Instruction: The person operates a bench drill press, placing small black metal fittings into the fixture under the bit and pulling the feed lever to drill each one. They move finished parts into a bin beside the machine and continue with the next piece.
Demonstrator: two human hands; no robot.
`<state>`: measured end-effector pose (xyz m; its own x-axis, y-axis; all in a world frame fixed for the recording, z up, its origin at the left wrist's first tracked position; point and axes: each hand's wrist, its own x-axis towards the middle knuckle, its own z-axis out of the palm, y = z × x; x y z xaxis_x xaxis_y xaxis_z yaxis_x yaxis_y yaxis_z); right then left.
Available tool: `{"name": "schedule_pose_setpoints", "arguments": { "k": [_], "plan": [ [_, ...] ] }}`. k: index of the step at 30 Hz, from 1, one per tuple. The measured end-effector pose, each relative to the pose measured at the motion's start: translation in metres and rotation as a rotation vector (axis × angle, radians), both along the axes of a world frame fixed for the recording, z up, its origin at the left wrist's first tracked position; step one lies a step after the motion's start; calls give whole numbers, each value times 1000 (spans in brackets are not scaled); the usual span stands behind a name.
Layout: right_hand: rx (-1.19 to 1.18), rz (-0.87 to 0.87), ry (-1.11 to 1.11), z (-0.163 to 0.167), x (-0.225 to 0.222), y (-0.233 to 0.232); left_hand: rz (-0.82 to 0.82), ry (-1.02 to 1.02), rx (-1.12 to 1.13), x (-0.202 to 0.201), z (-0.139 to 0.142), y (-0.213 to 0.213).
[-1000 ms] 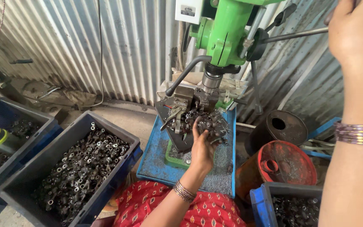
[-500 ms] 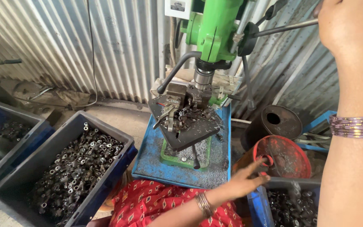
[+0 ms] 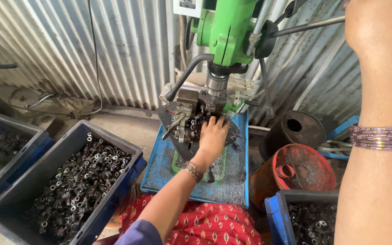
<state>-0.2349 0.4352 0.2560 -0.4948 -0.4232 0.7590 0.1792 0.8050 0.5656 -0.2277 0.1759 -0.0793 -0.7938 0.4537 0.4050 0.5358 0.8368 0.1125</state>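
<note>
A green drill press (image 3: pixel 225 31) stands over a dark clamp fixture (image 3: pixel 182 120) strewn with small metal parts. My left hand (image 3: pixel 212 138) lies palm down on that fixture just below the spindle (image 3: pixel 216 81), its fingertips hidden among the parts. Whether it holds one is hidden. My right hand (image 3: pixel 375 27) is raised at the upper right, closed around the end of the press's feed lever (image 3: pixel 307 28). Bangles sit on both wrists.
A blue tray (image 3: pixel 159 168) holds the press base. A dark crate (image 3: pixel 82 181) of small metal rings sits at my left, with another (image 3: pixel 5 145) beyond it. At my right are a blue crate (image 3: pixel 309 218), a red can (image 3: pixel 302 170) and a dark drum (image 3: pixel 296 129). A corrugated metal wall stands behind.
My left hand left the fixture, reached down toward the right-hand crate, and has come back onto the fixture under the spindle. My right hand stayed on the lever.
</note>
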Motion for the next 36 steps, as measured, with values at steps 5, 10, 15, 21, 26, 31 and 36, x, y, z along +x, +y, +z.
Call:
{"name": "schedule_pose_setpoints", "arguments": {
  "k": [5, 10, 15, 21, 26, 31, 36],
  "plan": [
    [-223, 113, -29, 6, 21, -21, -58, 91, -76, -7, 8, -7],
    [-608, 267, -109, 5, 24, -26, 47, 128, 99, 16, 5, -4],
    [-462, 121, -65, -1, 1, -6, 176, -126, 182, 28, -2, 8],
    [-304, 116, -33, -12, -5, 9, 151, -28, 64, 39, -2, 31],
    [-253, 105, -31, -8, -3, 7, 85, -58, 292, 29, -1, 32],
    [-225, 104, -9, -3, 0, 1, 162, 11, 144, 2, 7, 39],
    [-484, 99, -52, -1, 3, -5, -77, -71, 278, 19, 3, 53]
  ]
}}
